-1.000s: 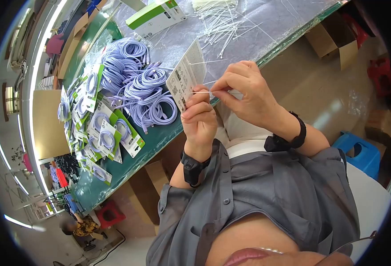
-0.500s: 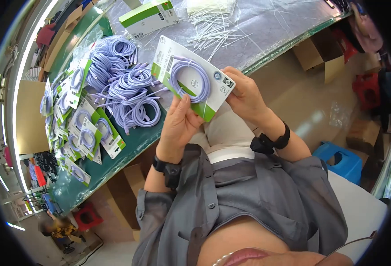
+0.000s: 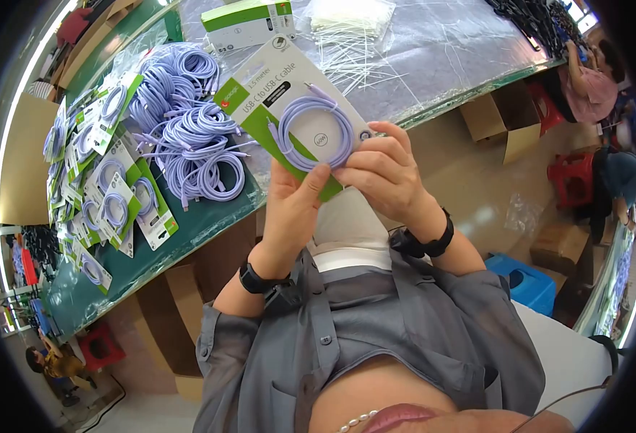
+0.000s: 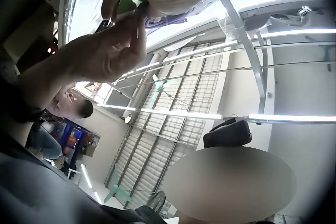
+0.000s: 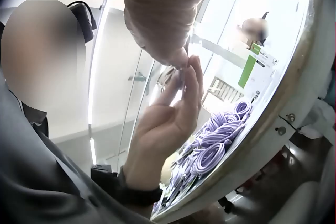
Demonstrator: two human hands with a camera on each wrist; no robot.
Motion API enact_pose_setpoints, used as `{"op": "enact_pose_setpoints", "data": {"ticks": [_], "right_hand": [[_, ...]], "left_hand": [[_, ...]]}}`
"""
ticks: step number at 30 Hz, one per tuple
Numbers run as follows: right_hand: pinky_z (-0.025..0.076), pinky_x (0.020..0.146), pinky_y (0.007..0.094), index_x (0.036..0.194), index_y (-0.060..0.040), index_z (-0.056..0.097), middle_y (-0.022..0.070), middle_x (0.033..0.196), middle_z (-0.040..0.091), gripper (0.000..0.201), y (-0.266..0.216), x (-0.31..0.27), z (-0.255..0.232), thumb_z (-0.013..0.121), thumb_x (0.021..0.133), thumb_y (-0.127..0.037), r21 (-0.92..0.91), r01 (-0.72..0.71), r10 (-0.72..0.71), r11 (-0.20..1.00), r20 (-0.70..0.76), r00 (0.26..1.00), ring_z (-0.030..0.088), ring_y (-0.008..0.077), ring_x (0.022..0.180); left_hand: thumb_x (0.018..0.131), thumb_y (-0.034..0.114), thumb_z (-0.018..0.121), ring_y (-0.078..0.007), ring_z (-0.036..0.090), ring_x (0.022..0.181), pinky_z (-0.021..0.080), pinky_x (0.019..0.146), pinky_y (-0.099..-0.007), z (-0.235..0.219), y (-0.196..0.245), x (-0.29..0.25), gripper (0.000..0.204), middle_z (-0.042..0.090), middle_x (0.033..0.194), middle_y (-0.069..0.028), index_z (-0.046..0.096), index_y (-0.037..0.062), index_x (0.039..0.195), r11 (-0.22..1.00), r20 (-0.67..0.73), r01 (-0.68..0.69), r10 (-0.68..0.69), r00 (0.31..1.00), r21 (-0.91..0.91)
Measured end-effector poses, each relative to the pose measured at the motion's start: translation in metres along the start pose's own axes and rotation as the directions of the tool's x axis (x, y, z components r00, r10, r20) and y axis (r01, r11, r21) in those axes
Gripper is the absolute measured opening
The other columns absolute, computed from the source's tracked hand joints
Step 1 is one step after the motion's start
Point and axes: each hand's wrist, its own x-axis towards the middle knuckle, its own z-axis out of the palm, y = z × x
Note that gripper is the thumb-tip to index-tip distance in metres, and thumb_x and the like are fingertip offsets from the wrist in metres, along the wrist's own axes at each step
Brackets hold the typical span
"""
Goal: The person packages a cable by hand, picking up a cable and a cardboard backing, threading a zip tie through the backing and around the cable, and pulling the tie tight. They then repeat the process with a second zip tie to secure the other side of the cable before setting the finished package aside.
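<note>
A white-and-green USB-C cable card is held up in front of the body, its printed front facing the head camera. A lilac coiled cable lies against it. My left hand grips the card's lower green edge, thumb on the front. My right hand holds the lower right edge, curled fingers over the card's front at the coil. In the left wrist view, a green part of the card shows between the hands. The right wrist view shows the left hand with fingers meeting the right's.
Loose lilac cable coils are heaped on the table, beside a pile of carded cables. A stack of cards and white zip ties lie farther back. A blue stool and cardboard box stand on the floor.
The card has turned from its back to its front. My right hand was pulling a thin white tie at its back; then it held the right edge, and now its fingers are over the front.
</note>
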Motion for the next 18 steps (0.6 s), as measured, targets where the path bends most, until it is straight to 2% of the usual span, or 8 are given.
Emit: {"op": "enact_pose_setpoints", "data": {"ticks": [4,5,6,7,8,9,12,18], "right_hand": [[0.038,0.097,0.0419,0.082,-0.013,0.067,-0.0033,0.088,0.061,0.014,-0.002,-0.003,0.007,0.064,0.07,-0.006,0.066,-0.053,0.06,0.996,-0.11,0.992,0.055,0.0173,0.089],[0.037,0.098,0.0421,0.081,-0.0132,0.068,-0.0033,0.087,0.061,0.015,-0.003,-0.004,0.007,0.065,0.069,-0.005,0.063,-0.085,0.094,0.994,-0.152,0.984,0.055,0.0178,0.089],[0.036,0.099,0.0425,0.081,-0.0132,0.068,-0.0029,0.087,0.062,0.017,-0.004,-0.006,0.01,0.066,0.067,-0.004,0.049,-0.123,0.129,0.991,-0.176,0.976,0.056,0.0179,0.091],[0.034,0.1,0.0429,0.082,-0.0133,0.069,-0.0025,0.087,0.063,0.019,-0.005,-0.013,0.015,0.068,0.065,-0.004,0.034,-0.157,0.161,0.987,-0.203,0.966,0.056,0.0181,0.092],[0.034,0.099,0.0434,0.083,-0.0142,0.069,-0.001,0.089,0.066,0.021,0.001,-0.046,0.034,0.07,0.065,-0.005,0.278,-0.462,0.482,0.842,-0.004,0.876,0.058,0.018,0.095],[0.035,0.098,0.0443,0.085,-0.0151,0.07,0.0006,0.091,0.067,0.019,-0.023,-0.01,0.013,0.07,0.069,-0.007,0.778,-0.544,0.771,0.314,0.125,0.624,0.059,0.0183,0.097],[0.034,0.098,0.0433,0.09,-0.0161,0.069,0.0012,0.092,0.068,0.02,-0.013,-0.02,0.021,0.07,0.072,-0.008,0.692,-0.505,0.689,0.516,0.015,0.725,0.06,0.0186,0.093],[0.039,0.102,0.0416,0.119,-0.0102,0.048,0.0102,0.12,0.052,0.041,0.004,-0.024,-0.002,0.059,0.085,-0.028,0.431,-0.385,0.369,0.816,0.122,0.921,0.048,0.0242,0.116]], "left_hand": [[0.09,-0.002,0.055,-0.0186,0.058,0.107,0.05,0.087,-0.0318,0.006,-0.002,-0.003,0.035,0.057,0.117,-0.0083,0.045,0.006,0.123,0.988,-0.047,-0.148,0.15,0.988,0.044],[0.088,-0.002,0.057,-0.0207,0.06,0.102,0.051,0.084,-0.0318,0.0,-0.003,-0.003,0.03,0.059,0.113,-0.0099,0.051,0.0039,0.117,0.9,0.023,-0.263,0.272,0.962,0.348],[0.085,-0.003,0.06,-0.0228,0.063,0.098,0.051,0.082,-0.0317,-0.005,-0.001,-0.002,0.025,0.061,0.108,-0.0115,0.056,0.0019,0.11,0.706,0.129,-0.366,0.367,0.921,0.606],[0.079,-0.003,0.065,-0.0282,0.065,0.091,0.053,0.077,-0.0329,-0.005,0.007,0.01,0.022,0.064,0.1,-0.0156,0.061,0.0001,0.101,0.348,0.453,-0.697,0.565,0.69,0.627],[0.078,-0.002,0.067,-0.0303,0.065,0.093,0.053,0.078,-0.0338,-0.005,0.006,0.011,0.026,0.063,0.101,-0.0168,0.061,0.0002,0.103,0.318,0.477,-0.721,0.578,0.662,0.615],[0.076,-0.001,0.068,-0.0325,0.065,0.094,0.053,0.079,-0.0346,-0.004,0.005,0.011,0.029,0.063,0.102,-0.0181,0.06,0.0002,0.104,0.288,0.501,-0.744,0.589,0.634,0.602],[0.076,0.0,0.069,-0.0333,0.064,0.097,0.054,0.082,-0.0366,-0.005,0.007,0.009,0.03,0.062,0.104,-0.0193,0.061,0.0011,0.105,0.315,0.498,-0.74,0.579,0.646,0.594],[0.075,0.0,0.07,-0.0345,0.063,0.102,0.055,0.082,-0.036,-0.005,0.01,0.011,0.035,0.06,0.108,-0.0203,0.061,0.0022,0.109,0.224,0.552,-0.781,0.597,0.582,0.582]]}}
